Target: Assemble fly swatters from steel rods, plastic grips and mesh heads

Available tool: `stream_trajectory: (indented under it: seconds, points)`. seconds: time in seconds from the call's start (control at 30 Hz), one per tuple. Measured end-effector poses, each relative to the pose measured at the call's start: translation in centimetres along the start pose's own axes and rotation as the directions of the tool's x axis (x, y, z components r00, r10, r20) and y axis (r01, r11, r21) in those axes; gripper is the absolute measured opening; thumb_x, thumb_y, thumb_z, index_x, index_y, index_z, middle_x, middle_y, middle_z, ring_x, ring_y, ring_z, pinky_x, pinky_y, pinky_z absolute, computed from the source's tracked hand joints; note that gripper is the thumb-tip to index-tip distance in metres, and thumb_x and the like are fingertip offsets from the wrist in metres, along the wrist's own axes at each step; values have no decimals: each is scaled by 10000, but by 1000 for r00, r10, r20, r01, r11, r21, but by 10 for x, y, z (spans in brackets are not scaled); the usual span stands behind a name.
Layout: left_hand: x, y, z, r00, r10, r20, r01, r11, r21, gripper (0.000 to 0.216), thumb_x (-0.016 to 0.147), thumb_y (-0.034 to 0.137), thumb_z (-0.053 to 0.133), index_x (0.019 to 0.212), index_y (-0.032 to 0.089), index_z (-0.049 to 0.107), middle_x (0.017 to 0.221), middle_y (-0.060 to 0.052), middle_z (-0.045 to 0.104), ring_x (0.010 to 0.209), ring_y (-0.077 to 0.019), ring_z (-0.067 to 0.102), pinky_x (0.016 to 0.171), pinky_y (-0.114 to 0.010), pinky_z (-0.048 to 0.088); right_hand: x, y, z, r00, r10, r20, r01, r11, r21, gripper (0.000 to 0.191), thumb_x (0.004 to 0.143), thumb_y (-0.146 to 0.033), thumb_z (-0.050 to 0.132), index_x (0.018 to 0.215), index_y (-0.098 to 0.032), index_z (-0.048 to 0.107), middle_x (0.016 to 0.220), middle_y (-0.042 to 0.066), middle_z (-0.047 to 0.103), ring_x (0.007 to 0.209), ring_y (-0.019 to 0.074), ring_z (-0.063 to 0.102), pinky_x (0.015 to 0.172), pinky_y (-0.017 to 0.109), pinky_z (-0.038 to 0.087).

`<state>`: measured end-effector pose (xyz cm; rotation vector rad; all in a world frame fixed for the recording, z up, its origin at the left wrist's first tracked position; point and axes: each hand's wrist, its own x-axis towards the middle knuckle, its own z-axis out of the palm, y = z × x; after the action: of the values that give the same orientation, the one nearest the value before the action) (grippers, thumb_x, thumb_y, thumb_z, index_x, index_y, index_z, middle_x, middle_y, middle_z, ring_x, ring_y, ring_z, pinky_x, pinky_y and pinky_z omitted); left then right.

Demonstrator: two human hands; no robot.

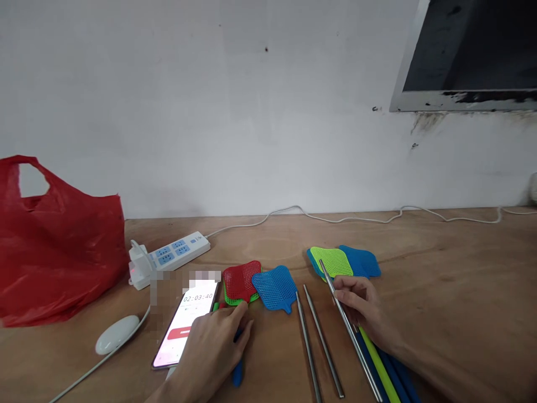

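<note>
A metal rod (353,336) is pinched by the right hand (363,305), long axis slanted near-right to far-left, tip overlapping the lime mesh head (333,261). Two loose rods (323,341) are laid left of it on the worktop (461,280), nearer that hand. A blue handle (237,374) is partly covered by the left hand (216,338); grip cannot be told. 02:03:40 is shown on the phone (191,312); no brand legible.

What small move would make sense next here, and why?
Perhaps shift the metal rod leftward with the right hand, laying it beside the two similar rods: the fingers already pinch it, and those two lie side by side.
</note>
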<state>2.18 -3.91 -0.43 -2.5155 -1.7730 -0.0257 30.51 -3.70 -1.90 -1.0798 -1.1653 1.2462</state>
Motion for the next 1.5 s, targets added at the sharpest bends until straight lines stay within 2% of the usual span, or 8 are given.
stream_trajectory:
  seconds: [0.1, 0.33, 0.57, 0.73, 0.9, 1.1, 1.27, 1.5]
  points:
    - [-3, 3, 2, 1000, 22, 1, -22, 997, -72, 191, 957, 237, 495, 794, 219, 592, 726, -20, 700, 677, -235, 678, 550, -279, 329, 0, 0, 1, 998, 12, -58, -7, 996, 94, 379, 667, -502, 805, 649, -183, 602, 466, -70, 427, 388, 61, 333, 347, 175, 228]
    - [-10, 8, 6, 992, 109, -60, -121, 955, -271, 182, 921, 286, 566, 754, 215, 553, 723, -12, 668, 639, -202, 625, 555, -267, 336, -2, -12, 7, 997, 47, -67, -32, 979, 203, 334, 685, -447, 824, 739, -183, 628, 572, -28, 607, 368, 47, 409, 306, 130, 245]
    - [-9, 10, 4, 986, 154, -59, -164, 914, -372, 179, 857, 310, 642, 739, 211, 551, 719, -1, 663, 606, -180, 590, 540, -256, 340, 4, -11, 9, 982, 28, -187, 35, 945, 325, 381, 680, -519, 823, 727, -160, 706, 660, 32, 672, 470, 105, 550, 342, 172, 427]
    - [-11, 8, 11, 976, 182, -124, -217, 886, -410, 113, 844, 242, 609, 745, 212, 564, 714, 1, 655, 570, -159, 569, 517, -242, 336, 3, -13, 9, 966, -3, -259, 84, 950, 302, 386, 614, -490, 885, 728, -146, 752, 652, 36, 665, 544, 122, 569, 387, 184, 462]
    - [-12, 10, 12, 954, 199, -226, -292, 791, -538, 138, 890, 309, 635, 788, 221, 602, 707, 16, 656, 593, -159, 592, 534, -233, 391, -2, -16, 14, 975, -1, -223, 63, 960, 273, 414, 636, -485, 881, 889, -182, 756, 671, 25, 701, 599, 140, 626, 466, 196, 504]
    - [-11, 12, 4, 969, 134, -208, -246, 627, -739, 172, 891, 341, 695, 1047, 268, 695, 807, 32, 716, 715, -162, 670, 646, -224, 488, -6, -20, 20, 986, 18, -164, 29, 959, 281, 373, 643, -471, 881, 833, -185, 734, 720, 48, 753, 601, 143, 653, 535, 220, 534]
    - [-9, 10, 1, 962, 154, -226, -273, 607, -747, 128, 928, 311, 629, 910, 264, 746, 850, 15, 737, 766, -170, 674, 653, -228, 483, -8, -18, 19, 992, 8, -126, 27, 960, 277, 353, 677, -472, 861, 847, -191, 730, 774, 62, 776, 639, 165, 690, 541, 230, 536]
    - [-7, 12, 5, 969, 125, -214, -243, 637, -732, 164, 920, 340, 624, 870, 231, 736, 793, -10, 709, 723, -179, 652, 624, -244, 468, -6, -14, 17, 997, -30, -69, 47, 964, 263, 323, 724, -456, 834, 882, -192, 735, 823, 76, 789, 659, 176, 709, 569, 249, 555]
